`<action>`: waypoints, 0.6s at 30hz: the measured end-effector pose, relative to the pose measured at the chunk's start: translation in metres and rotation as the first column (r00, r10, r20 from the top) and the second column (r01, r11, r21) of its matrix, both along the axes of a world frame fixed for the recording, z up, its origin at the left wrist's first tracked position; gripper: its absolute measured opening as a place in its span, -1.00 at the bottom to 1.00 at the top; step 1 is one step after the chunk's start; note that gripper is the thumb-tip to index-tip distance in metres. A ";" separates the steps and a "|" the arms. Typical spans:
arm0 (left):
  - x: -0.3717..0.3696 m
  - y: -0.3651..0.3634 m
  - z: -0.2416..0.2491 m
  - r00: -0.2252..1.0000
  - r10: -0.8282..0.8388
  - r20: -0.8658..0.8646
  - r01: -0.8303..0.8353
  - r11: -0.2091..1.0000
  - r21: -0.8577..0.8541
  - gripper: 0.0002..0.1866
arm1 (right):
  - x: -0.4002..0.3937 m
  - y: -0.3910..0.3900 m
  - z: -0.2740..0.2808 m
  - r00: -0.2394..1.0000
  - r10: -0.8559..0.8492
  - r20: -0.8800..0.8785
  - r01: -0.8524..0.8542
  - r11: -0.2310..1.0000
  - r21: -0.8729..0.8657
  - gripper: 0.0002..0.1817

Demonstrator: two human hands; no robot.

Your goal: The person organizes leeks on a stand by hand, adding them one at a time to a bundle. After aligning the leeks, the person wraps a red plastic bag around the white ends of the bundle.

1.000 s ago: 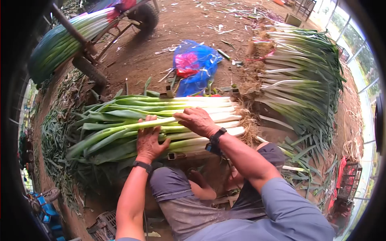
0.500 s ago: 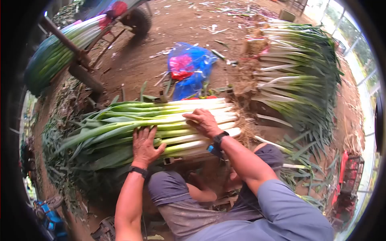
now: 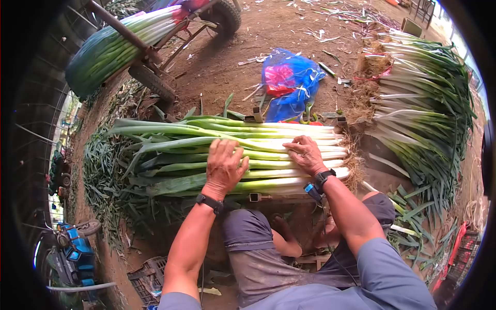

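Leeks [image 3: 268,155] lie side by side across a low stand in front of me, white root ends to the right and green leaves to the left. My left hand [image 3: 225,164] bends its fingers over a leek at the green part of the stems, thumb apart. Over the white stems, my right hand [image 3: 306,155] has its fingers drawn together on a leek. The undersides of the fingers are hidden. Shaggy roots [image 3: 354,163] hang at the right end of the pile.
A large row of leeks [image 3: 423,108] lies on the ground at right. Blue netting [image 3: 305,77] with a pink patch lies beyond the stand. A cart [image 3: 155,57] carries bundled leeks at upper left. Leaf scraps [image 3: 106,170] cover the ground at left; a crate [image 3: 147,279] sits below.
The view has shifted, so the scene sits further right. My left hand has moved up the pile from lying spread to bent fingers on a leek. My right hand stays over the white stems.
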State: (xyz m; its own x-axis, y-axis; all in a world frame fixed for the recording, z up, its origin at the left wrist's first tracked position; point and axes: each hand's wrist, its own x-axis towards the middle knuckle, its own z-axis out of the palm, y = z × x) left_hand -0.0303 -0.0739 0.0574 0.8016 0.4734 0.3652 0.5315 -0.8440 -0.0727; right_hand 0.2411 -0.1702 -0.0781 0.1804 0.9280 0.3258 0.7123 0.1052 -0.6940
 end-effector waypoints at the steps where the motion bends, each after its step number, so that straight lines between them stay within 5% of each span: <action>1: 0.003 0.007 0.006 0.999 0.008 0.048 -0.010 0.999 0.042 -0.55 | 0.001 0.000 -0.001 1.000 0.014 0.008 -0.014 1.000 -0.005 -0.67; 5: -0.004 0.041 -0.008 0.999 0.029 -0.016 -0.027 0.996 0.086 -0.42 | 0.005 0.000 0.001 0.998 0.055 0.018 -0.054 0.998 -0.023 -0.65; 7: -0.014 0.021 -0.006 0.972 0.108 -0.206 -0.143 0.976 -0.163 -0.33 | 0.003 -0.003 -0.003 0.999 0.053 -0.004 -0.053 0.997 -0.049 -0.65; 10: -0.019 0.021 -0.027 0.961 0.169 -0.219 -0.197 0.974 -0.112 -0.21 | 0.001 -0.003 -0.003 0.998 0.054 0.040 -0.054 0.999 -0.008 -0.65; 12: -0.020 0.022 -0.028 0.964 0.163 -0.209 -0.187 0.977 -0.100 -0.20 | 0.005 -0.012 0.003 0.995 0.088 0.037 -0.082 0.986 -0.144 -0.61; 15: -0.022 0.021 -0.028 0.975 0.128 -0.183 -0.145 0.986 -0.081 -0.16 | -0.002 -0.045 0.004 0.954 -0.120 0.275 0.180 0.962 -0.204 -0.42; 18: -0.027 0.019 -0.023 0.974 -0.043 -0.221 0.018 0.993 -0.115 0.00 | -0.009 -0.060 0.002 0.934 -0.242 0.264 0.307 0.919 -0.246 -0.41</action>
